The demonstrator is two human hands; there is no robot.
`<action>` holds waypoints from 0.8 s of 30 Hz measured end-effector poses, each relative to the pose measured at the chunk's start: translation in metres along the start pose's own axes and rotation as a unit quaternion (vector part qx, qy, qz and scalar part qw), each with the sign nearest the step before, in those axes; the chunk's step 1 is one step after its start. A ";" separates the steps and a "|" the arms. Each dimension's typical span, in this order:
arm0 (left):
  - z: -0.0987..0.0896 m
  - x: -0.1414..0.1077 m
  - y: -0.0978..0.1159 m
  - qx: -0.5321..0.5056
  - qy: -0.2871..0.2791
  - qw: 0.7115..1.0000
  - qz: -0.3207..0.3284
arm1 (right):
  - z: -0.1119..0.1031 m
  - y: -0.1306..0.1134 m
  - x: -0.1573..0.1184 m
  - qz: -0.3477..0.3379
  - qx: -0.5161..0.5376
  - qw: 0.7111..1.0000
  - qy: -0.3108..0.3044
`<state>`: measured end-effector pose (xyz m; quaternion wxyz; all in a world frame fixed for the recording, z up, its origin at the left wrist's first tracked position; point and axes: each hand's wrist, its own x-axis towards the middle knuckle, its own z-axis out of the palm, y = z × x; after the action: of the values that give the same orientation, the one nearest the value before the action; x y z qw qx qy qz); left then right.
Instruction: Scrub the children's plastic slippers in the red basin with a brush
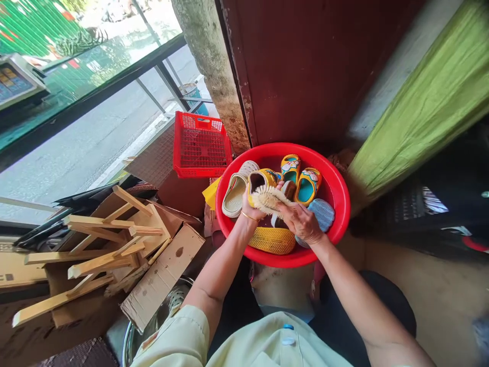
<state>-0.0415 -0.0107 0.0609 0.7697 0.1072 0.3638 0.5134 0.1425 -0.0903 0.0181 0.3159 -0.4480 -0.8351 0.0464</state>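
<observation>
Red basin (341, 214): holds loose footwear; the clog in hand is above its left-centre part.
Left hand (252, 208): curled round the yellow clog (269, 176); a firm grip would steady it.
Right hand (304, 224): closed on the brush (270, 199); short, even strokes probably scrub best.
Yellow clog: long axis roughly left-right; opening left, toe apparently right.
Brush: overlaps clog's near side; contact unclear.

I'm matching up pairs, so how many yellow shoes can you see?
4: one yellow shoe in the left hand, two side by side at the back of the red tub, one showing its sole nearest the person. More may be hidden underneath.
</observation>
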 end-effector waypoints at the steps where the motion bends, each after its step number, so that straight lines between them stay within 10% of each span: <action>1: -0.001 -0.003 0.002 0.000 0.003 1.000 -0.006 | -0.001 0.007 0.001 0.014 -0.003 1.000 0.008; 8: -0.009 -0.010 0.017 -0.055 -0.053 0.995 -0.058 | -0.016 0.020 -0.002 0.111 0.004 0.983 0.144; 13: -0.002 0.000 0.001 -0.041 0.018 0.998 -0.044 | 0.002 -0.016 0.002 -0.011 0.100 0.992 0.081; 20: -0.006 -0.012 -0.013 -0.032 -0.060 0.994 -0.088 | -0.011 0.017 0.016 0.169 0.053 0.971 0.159; 24: -0.005 -0.007 -0.014 -0.004 -0.075 0.993 -0.087 | -0.011 -0.003 0.006 0.129 0.079 0.971 0.184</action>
<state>-0.0366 -0.0242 0.0524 0.8371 0.1096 0.3111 0.4363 0.1438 -0.0898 0.0313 0.4899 -0.5263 -0.6915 0.0695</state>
